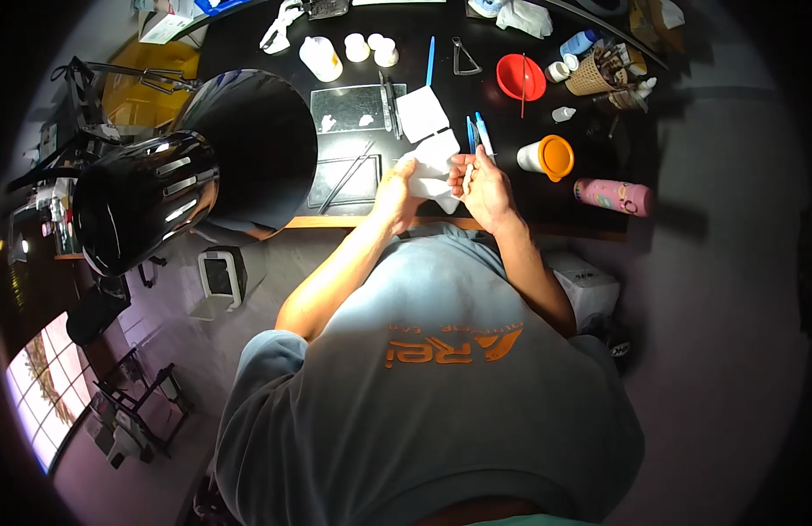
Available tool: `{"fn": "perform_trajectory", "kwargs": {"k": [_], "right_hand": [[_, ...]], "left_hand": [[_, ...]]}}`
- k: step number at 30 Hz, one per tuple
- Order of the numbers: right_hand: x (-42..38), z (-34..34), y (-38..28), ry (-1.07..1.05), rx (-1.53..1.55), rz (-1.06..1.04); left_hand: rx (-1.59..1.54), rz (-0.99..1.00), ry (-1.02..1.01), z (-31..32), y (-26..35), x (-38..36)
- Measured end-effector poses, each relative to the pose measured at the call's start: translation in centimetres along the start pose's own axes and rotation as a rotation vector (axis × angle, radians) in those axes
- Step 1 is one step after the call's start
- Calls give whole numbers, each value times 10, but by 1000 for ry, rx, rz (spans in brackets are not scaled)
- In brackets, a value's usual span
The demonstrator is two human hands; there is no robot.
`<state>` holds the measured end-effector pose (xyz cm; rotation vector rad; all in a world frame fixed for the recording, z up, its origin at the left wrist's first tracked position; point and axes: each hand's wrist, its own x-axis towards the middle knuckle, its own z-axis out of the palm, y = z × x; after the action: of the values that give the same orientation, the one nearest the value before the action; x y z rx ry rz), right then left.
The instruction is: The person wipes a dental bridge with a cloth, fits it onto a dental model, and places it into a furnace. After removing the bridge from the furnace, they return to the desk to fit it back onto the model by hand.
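Over the front edge of the dark table, my left hand point(395, 195) grips a folded white tissue point(434, 156) that hangs down a little below the fingers. Close to its right side, my right hand point(488, 191) has its fingers curled in a pinch around a small white piece point(467, 179); its exact kind is too small to tell. Just beyond the tissue lies a flat white square sheet point(422, 114). Blue pens point(484, 133) rest on the table past my right fingertips. Left of my left hand are thin dark tweezers-like tools point(346, 175) on a dark framed plate.
A large black lamp point(248, 153) looms at left. A glass plate point(336, 110) with white dabs, white bottles point(321, 59) and a red bowl point(521, 77) stand farther back. At right are an orange-lidded jar point(555, 158), a pink bottle point(612, 197) and a woven basket point(590, 77) of tools.
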<state>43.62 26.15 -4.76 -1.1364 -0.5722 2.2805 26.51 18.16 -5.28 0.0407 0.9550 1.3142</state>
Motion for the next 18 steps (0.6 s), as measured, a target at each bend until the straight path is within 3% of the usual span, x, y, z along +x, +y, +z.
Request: {"fn": "perform_trajectory", "kwargs": {"k": [4, 8, 10, 13, 16, 17, 18], "right_hand": [[10, 18, 6, 85, -374, -100], [29, 3, 33, 51, -812, -327], [29, 4, 35, 15, -864, -396], [21, 10, 27, -8, -721, -204], [16, 18, 32, 33, -568, -189], [18, 12, 26, -29, -531, -46], [25, 2, 37, 4, -564, -64]], "left_hand": [[-246, -238, -32, 15, -5, 11], [-302, -252, 43, 25, -18, 21], [-302, -229, 96, 26, -17, 23], [-354, -221, 137, 17, -18, 31], [-340, -212, 144, 12, -17, 27], [-345, -212, 177, 11, -17, 27], [-349, -210, 207, 11, -17, 26]]}}
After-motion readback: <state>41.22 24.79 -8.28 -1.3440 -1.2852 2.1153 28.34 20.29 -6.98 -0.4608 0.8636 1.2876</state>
